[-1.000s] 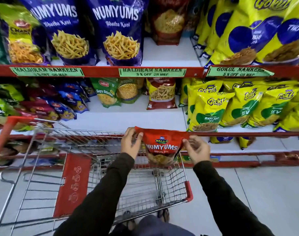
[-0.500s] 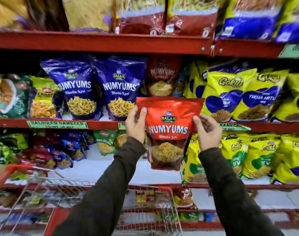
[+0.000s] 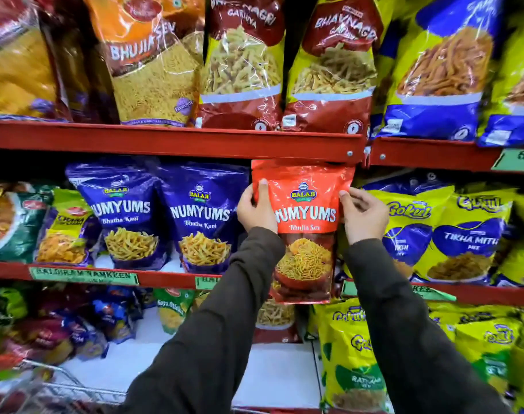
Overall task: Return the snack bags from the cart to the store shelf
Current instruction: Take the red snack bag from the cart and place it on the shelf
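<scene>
Three tiers of store shelf (image 3: 177,141) fill the view, each red-edged and packed with snack bags. On the middle tier, two blue Numyums bags (image 3: 201,216) stand side by side, with yellow Gokul bags (image 3: 464,234) to the right of a narrow slot between them. The cart (image 3: 54,386) shows only as a corner of wire at the lower left, blurred, and whether more bags wait in it cannot be told.

The red Numyums bag (image 3: 307,228) hangs upright in front of that slot, its top edge touching or just under the lip of the tier above and its bottom drooping past the front rail of the middle tier. The left hand (image 3: 256,209) pinches the bag's left edge near the top, thumb on the face. The right hand (image 3: 364,215) grips the right edge at about the same height, fingers curled behind.

The step in hand looks to be the placing itself: the bag is lifted to its row but not yet seated. The next move probably calls for raising the bottom clear of the rail, then pushing the bag back between the blue and yellow neighbours without toppling them, and letting go only once it stands by itself.
</scene>
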Motion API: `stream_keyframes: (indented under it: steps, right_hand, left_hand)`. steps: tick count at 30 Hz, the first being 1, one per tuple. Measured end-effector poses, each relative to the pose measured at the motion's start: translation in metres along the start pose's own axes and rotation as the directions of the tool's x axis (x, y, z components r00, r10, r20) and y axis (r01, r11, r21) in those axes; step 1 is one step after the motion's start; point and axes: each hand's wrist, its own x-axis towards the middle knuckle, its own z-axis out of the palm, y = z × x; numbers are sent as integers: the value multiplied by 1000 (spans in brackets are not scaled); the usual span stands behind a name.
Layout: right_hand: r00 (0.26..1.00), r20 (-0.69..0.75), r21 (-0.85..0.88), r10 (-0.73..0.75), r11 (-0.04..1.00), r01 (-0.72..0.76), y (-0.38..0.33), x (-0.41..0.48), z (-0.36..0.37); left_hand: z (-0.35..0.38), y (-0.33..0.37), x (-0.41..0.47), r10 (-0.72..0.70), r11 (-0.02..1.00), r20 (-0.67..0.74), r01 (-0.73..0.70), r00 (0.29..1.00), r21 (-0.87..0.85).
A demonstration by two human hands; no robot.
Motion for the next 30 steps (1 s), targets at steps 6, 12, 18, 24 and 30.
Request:
stream_keyframes:
  steps: [6,12,18,24,30]
  right_hand:
    - [1000,29,-118,-1,993,4,1,30,26]
    - [998,-2,-133,63,989,-63,7,41,52]
    - [985,58,-72,165,984,-160,38,44,75]
    - [913,268,-27,308,950,-313,66,27,67]
    - [752,433,-25,497,841,-541,126,8,63]
  left_hand:
    - [32,1,19,-50,999,-88,50,995,-5]
    - [52,-23,48,-217,969,-75,206,973,-133]
    - [52,-38,67,-256,965,2,256,967,-62]
    - [26,-63,62,-313,944,107,297,944,143]
    - [-8,-148,64,-429,890,185,377,884,257]
